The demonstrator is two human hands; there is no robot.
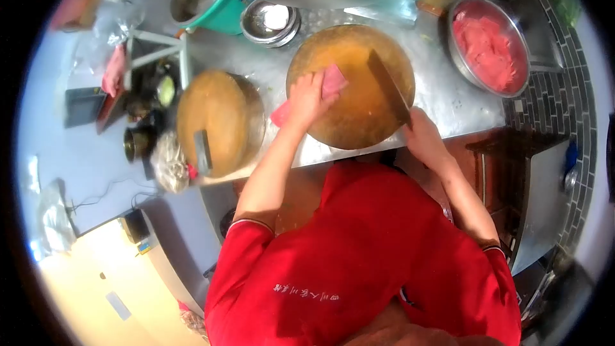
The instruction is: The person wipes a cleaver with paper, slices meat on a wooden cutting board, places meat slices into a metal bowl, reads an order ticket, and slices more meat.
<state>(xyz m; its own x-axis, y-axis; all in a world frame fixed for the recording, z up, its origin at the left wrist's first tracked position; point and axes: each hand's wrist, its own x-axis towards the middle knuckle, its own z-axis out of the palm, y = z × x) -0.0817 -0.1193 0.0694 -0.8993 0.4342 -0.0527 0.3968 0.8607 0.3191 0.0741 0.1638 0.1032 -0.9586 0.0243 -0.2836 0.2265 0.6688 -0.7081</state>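
A round wooden chopping board lies on the metal table, with a pink piece of meat at its left side. My left hand is closed around the meat, whose ends show on both sides of the fingers. At the board's right edge my right hand is wrapped round the handle of a cleaver. The cleaver's dark blade reaches up and left over the board, apart from the meat. The cleaver's handle is mostly hidden in my fingers.
Left of the board stands a second round wooden block with a dark-handled tool on it. A steel bowl of pink meat is at the right of the metal table. Stacked metal bowls and a green tub stand behind.
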